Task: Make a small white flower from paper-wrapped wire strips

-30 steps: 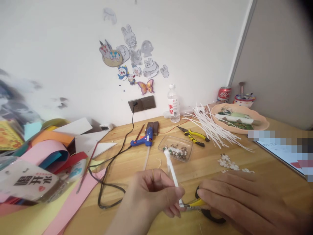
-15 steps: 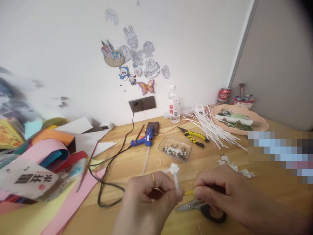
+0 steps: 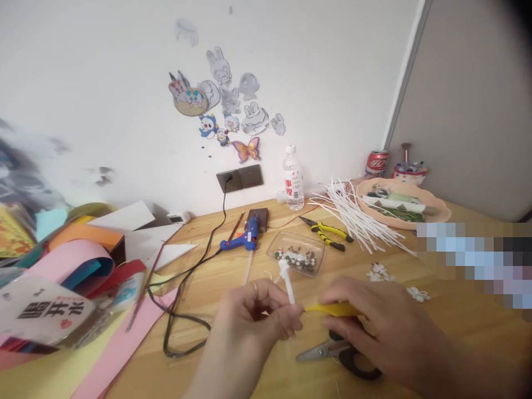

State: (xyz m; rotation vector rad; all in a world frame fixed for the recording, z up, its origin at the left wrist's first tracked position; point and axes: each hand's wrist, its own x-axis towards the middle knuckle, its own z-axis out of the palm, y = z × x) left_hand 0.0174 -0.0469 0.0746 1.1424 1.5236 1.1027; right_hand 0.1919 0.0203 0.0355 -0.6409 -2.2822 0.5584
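Observation:
My left hand (image 3: 266, 318) pinches a narrow white strip (image 3: 290, 288) that stands up from the fingertips and ends in a small white flower-like knot (image 3: 284, 268). In my right hand (image 3: 366, 321) is a slim yellow tool with a tapered tip (image 3: 332, 310), which looks like tweezers; its tip points at my left fingertips. Whether the tip touches the strip I cannot tell. Black-handled scissors (image 3: 322, 351) lie on the table just under my right hand. Several small white flower shapes (image 3: 417, 295) rest beyond that hand.
A clear tray of beads (image 3: 297, 254) sits ahead, with a blue glue gun (image 3: 245, 239) and cord, yellow-black pliers (image 3: 328, 233), loose white strips (image 3: 357, 216), a water bottle (image 3: 294, 180) and a peach dish (image 3: 434, 208). Coloured papers (image 3: 103, 260) pile up on the left.
The white strip has shifted up and left and tilts more to the left. My right hand has opened its grip line, showing more of the yellow tool. The view has moved slightly.

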